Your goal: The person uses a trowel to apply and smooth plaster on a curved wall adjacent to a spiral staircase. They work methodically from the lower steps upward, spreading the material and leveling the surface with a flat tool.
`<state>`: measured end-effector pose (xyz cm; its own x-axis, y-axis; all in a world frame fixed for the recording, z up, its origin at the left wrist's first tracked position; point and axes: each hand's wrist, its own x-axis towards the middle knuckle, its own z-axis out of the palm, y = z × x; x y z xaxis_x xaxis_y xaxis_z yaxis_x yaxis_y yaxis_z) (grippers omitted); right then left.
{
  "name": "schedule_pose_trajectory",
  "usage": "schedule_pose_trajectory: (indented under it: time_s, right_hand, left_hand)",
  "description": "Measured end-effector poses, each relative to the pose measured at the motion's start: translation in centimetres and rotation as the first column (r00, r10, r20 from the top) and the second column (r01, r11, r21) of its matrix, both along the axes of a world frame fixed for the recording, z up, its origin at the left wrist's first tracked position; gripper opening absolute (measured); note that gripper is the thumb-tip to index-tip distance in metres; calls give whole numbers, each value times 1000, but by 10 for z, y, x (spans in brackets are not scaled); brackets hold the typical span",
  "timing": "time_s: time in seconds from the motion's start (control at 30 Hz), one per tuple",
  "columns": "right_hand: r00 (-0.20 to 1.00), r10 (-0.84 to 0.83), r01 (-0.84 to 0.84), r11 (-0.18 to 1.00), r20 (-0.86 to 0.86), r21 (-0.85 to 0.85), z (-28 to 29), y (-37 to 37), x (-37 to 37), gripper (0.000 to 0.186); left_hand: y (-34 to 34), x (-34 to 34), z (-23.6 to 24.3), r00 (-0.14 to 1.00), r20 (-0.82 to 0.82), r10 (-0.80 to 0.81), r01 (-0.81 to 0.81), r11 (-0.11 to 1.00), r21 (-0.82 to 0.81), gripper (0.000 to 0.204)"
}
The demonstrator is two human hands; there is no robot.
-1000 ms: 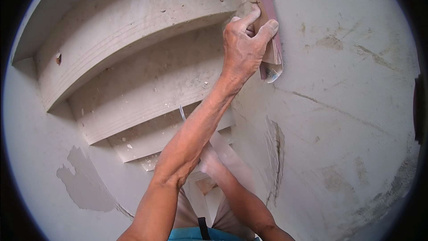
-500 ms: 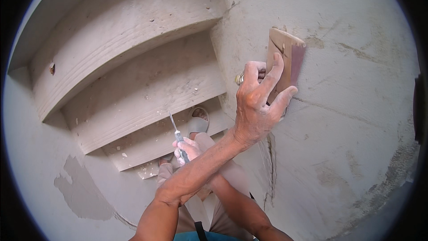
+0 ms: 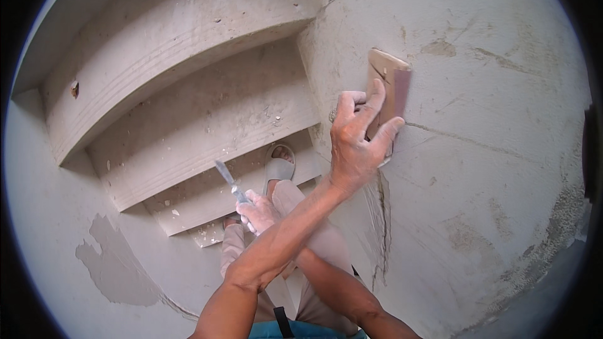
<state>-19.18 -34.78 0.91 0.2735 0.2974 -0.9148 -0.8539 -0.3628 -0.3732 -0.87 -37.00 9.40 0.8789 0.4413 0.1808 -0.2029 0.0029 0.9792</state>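
Observation:
My left hand [image 3: 358, 141] is crossed over my right arm and grips a tan block with a mauve edge [image 3: 392, 88], which looks wrapped in abrasive paper, against the grey wall [image 3: 477, 182]. Its fingertips and thumb press on the block, and the knuckles are dusted white. Lower left, beneath that forearm, my right hand [image 3: 254, 212] is closed round the handle of a thin metal blade tool [image 3: 226, 176], its blade pointing up and left over the steps. Both hands are chalky with powder.
Curved grey stair treads [image 3: 188, 119] fill the upper left, speckled with white flakes. My sandalled foot [image 3: 281, 163] stands on a lower step. A darker smooth patch [image 3: 113, 263] marks the left wall. A long vertical crack [image 3: 383, 226] and several scratches run across the right wall.
My left hand and the block have come down the wall from the top near the corner, lately edging slightly left. My right hand and its blade, earlier hidden or blurred, now show clearly.

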Motion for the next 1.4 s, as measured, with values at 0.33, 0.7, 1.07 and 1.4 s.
schedule_pose_trajectory:
  time_s: [0.33,0.7,1.07,1.4]
  right_hand:
    - [761,439,-407,896,477,-177,-22,-4,-38,39]
    - [664,687,-631,726,296,-273,10,5,-17,39]
    - [631,670,-624,738,392,-258,3,-1,-23,37]
    - [590,682,-646,720,433,-254,3,-5,-25,36]
  left_hand:
    - [9,20,-46,876,-440,-196,87,963,-256,56]
    - [-7,-11,-144,798,-556,-230,-19,914,-406,65]
    - [-6,6,-138,792,-572,-213,-45,914,-404,68]
    - [-6,10,-77,938,-345,19,-65,991,-120,53]
